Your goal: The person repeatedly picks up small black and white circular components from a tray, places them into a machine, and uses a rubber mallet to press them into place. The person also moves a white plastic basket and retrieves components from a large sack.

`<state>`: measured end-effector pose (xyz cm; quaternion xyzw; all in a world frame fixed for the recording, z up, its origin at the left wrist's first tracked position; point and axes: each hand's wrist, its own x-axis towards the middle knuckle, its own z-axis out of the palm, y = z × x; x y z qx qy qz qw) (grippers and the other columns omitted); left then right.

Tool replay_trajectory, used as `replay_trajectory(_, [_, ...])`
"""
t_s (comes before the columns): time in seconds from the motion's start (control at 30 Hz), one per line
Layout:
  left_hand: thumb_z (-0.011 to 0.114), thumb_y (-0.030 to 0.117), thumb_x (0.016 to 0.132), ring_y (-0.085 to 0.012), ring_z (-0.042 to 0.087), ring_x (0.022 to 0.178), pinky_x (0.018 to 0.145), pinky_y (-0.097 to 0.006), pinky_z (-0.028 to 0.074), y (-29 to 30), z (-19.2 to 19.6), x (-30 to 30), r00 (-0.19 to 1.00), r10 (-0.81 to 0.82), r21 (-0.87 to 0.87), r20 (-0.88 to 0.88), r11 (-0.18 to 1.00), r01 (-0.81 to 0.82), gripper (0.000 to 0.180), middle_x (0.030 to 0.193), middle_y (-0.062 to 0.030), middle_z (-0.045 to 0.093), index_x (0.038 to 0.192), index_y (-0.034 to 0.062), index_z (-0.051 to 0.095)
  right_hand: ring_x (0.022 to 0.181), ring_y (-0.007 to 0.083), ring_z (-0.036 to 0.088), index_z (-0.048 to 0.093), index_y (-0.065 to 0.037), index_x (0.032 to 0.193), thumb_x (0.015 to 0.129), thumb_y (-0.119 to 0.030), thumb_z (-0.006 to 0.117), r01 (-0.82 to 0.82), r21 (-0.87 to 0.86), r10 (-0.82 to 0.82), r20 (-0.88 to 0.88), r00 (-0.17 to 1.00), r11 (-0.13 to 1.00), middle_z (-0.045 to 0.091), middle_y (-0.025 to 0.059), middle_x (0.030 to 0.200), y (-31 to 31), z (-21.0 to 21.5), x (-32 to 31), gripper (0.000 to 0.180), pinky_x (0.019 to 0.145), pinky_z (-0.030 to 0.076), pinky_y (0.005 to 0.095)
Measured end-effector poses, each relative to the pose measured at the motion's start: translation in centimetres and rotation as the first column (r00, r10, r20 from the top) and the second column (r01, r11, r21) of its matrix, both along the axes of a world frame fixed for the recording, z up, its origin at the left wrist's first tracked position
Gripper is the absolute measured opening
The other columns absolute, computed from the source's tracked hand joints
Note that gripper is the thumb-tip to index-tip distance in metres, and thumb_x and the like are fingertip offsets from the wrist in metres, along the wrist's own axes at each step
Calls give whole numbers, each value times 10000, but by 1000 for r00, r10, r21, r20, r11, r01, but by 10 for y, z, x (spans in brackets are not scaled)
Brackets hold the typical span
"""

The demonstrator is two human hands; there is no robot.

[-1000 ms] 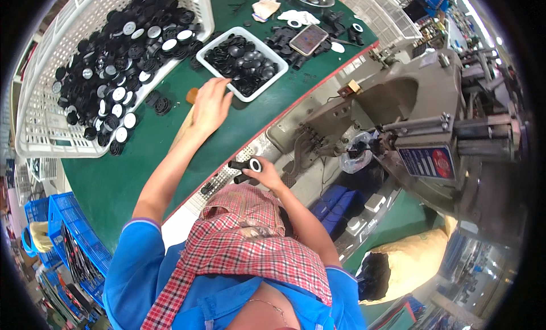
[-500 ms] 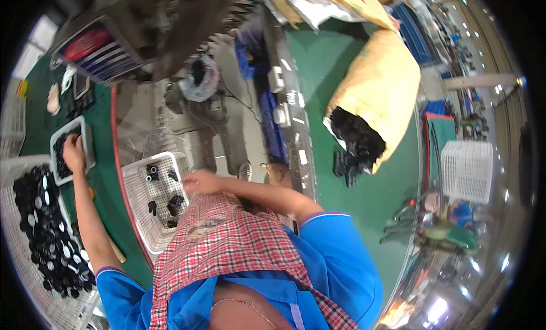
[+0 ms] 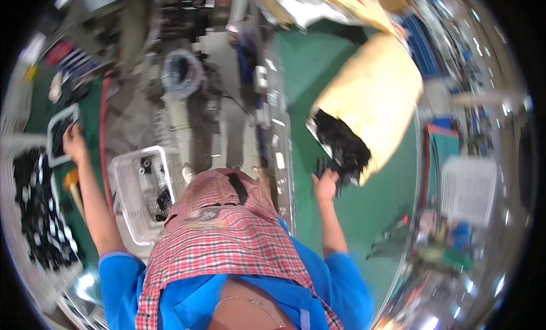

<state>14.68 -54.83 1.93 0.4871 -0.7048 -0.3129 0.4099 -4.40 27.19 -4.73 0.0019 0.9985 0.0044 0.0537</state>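
My left hand (image 3: 73,142) is in a small white tray (image 3: 53,159) of black parts on the green table at the left; its fingertips are blurred against the parts. Stretched out to the right, my right hand (image 3: 326,186) is at several loose black parts (image 3: 323,165), its thumb apart from the fingers. These parts lie by the mouth of a large tan paper sack (image 3: 384,97), from which more black pieces (image 3: 342,141) spill onto the green surface. The exact kind of the parts is too blurred to tell.
A white basket (image 3: 126,216) with a few black parts stands before me. At far left is a bigger basket of black parts (image 3: 42,207), beside an orange-headed mallet (image 3: 71,179). A plastic-lined bin (image 3: 181,74) stands ahead; a white crate (image 3: 469,188) is at far right.
My right hand has swung from in front of my apron out to the black parts at the sack's mouth. The left hand stays at the small tray. My view has shifted and blurred.
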Motion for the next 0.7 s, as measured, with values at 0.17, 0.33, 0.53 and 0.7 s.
replay_trajectory(0.17, [674, 347, 786, -287, 587, 1137, 957, -368, 461, 3, 21, 3, 823, 74, -227, 563, 972, 68, 553, 1263, -124, 599, 1263, 81, 586, 1141, 416, 448, 501, -6, 1275, 760, -367, 746, -88, -110, 72, -142, 987, 990, 493, 246, 1213, 19, -17, 13, 675, 955, 406, 489])
replay_trajectory(0.33, [680, 175, 785, -253, 669, 881, 833, -369, 509, 30, 25, 19, 985, -39, -114, 167, 992, 59, 499, 1100, -153, 654, 1262, 77, 567, 1048, 367, 558, 600, -4, 1186, 694, -249, 794, 107, -372, -106, 22, 994, 922, 585, 220, 1134, 7, 11, -10, 583, 940, 452, 434])
replay_trajectory(0.53, [657, 170, 807, -314, 623, 940, 841, -410, 500, 23, 21, 143, 924, 290, -311, 248, 927, -208, 297, 1004, -155, 644, 1084, 65, 650, 1123, 217, 536, 472, 50, 1329, 792, 6, 694, 106, -896, 391, 291, 873, 431, 553, 140, 1262, -121, 81, -29, 583, 984, 398, 322])
replay_trajectory(0.7, [697, 238, 809, -376, 552, 1052, 904, -462, 471, 1, -3, 255, 585, 519, -281, 623, 847, -452, 423, 1162, -157, 553, 1206, 143, 586, 1153, 296, 537, 450, 61, 1320, 807, -204, 709, 215, -972, 734, 214, 645, 95, 520, 172, 1252, -299, 104, -17, 632, 970, 495, 443])
